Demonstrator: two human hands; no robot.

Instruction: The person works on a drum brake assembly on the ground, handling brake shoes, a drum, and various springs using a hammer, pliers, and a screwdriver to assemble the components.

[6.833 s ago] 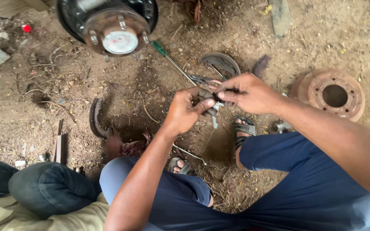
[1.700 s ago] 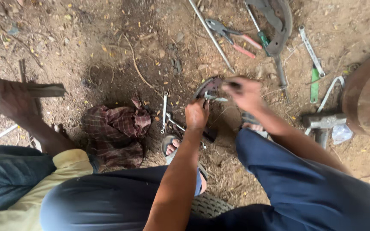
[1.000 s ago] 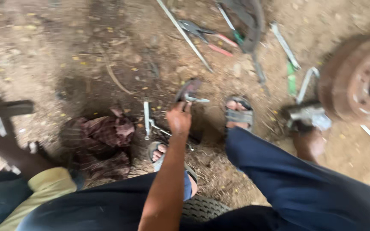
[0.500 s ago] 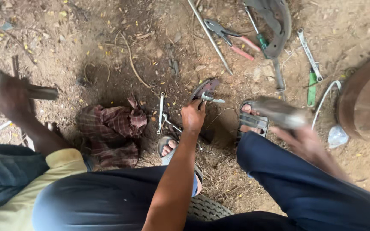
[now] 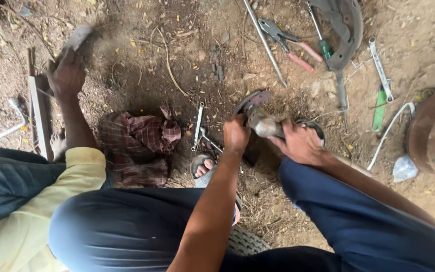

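On the dirt between the person's feet lies a curved, rusty metal brake shoe (image 5: 251, 100), dull grey with reddish edges. The left hand (image 5: 236, 133) pinches its near end. The right hand (image 5: 300, 143) grips a blurred grey hammer (image 5: 265, 123) touching it.

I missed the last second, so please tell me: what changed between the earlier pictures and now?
The right hand, out at the right a second ago, took up a hammer and brought it in to the curved metal part. The left hand stayed on that part. Pliers and cloth lie as before.
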